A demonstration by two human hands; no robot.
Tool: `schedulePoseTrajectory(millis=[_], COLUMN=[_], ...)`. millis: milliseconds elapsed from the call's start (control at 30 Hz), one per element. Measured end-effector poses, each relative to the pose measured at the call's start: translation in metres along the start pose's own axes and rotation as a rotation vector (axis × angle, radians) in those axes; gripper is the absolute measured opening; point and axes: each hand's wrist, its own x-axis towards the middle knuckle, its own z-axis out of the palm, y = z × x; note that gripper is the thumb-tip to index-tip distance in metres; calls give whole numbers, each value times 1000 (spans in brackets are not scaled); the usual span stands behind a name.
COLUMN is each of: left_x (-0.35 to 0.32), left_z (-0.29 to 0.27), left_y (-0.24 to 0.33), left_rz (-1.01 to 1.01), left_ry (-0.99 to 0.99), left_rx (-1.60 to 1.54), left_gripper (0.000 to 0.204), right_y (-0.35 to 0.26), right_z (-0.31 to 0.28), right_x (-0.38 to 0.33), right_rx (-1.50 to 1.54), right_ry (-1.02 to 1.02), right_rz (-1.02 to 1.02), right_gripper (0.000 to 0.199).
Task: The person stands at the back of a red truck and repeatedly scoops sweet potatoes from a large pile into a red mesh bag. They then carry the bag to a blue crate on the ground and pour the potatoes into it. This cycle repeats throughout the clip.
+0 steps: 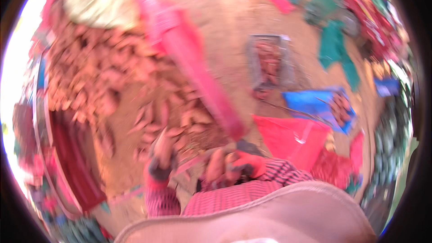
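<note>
One reddish root (165,147), near the loose heap (96,72), lies in our curled left hand (158,164), where we should grip gently to spare its skin, though we cannot tell how our blurred right hand (246,165) stands.

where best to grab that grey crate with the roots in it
Probably take the grey crate by its long side rims, from left and right together: it looks longer front to back, and reddish roots lie along its middle. Blur hides whether it has handles.
</note>
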Motion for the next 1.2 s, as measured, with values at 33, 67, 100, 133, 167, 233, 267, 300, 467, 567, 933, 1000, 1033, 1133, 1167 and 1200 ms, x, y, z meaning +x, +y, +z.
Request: schedulePoseTrajectory(millis=[33, 67, 100, 133, 167, 233, 267, 300, 467, 567, 933, 1000, 1033, 1133, 1167, 1200], left_x=[-17, -19, -10, -4, 3, 9, 7, 5, 35, 31, 42, 39, 36, 21, 13, 3], left_z=[23, 44, 64, 84, 108, 160, 191, 224, 370, 401, 236, 191, 168, 104, 84, 65], left_y=[13, 20, 27, 32, 30, 19, 9, -3, -76, -126, -104, -98, -96, -94, -95, -96], left_rz=[7, 32, 1, -132, -137, 50, 254, 473, 186, 304, -591, -582, -585, -593, -559, -458], left_ry=[-55, -232, -300, -234, -254, -423, -563, -696, -987, -904, -422, -391, -359, -164, -185, -320], left_rx=[85, 226, 332, 437, 579, 903, 1072, 1237, 1255, 1240, 776, 682, 675, 722, 803, 993], left_gripper=[63, 63, 64, 65, 65, 63, 61, 59, 59, 62, 35, 34, 33, 32, 32, 31], right_y=[0, 1, 2, 3, 4, 2, 2, -1, -10, -31, -164, -177, -181, -165, -153, -143], right_z=[5, 9, 12, 15, 19, 24, 27, 30, 39, 12, -201, -228, -240, -284, -299, -314], right_x=[-6, -12, -23, -35, -48, -80, -101, -120, -223, -286, -504, -513, -510, -462, -445, -425], right_rx=[-9, -3, 18, 44, 93, 224, 318, 416, 873, 1001, 91, 542, 742, 626, 635, 598], right_ry=[-25, -51, -74, -100, -127, -203, -257, -311, -683, -872, 537, 750, 859, 987, 939, 818], right_rz=[-58, -105, -153, -204, -241, -317, -356, -388, -490, -583, -1951, -1749, -1644, -1604, -1626, -1641], right_gripper=[47, 47, 48, 48, 49, 50, 51, 51, 56, 59, 56, 57, 59, 61, 56, 51])
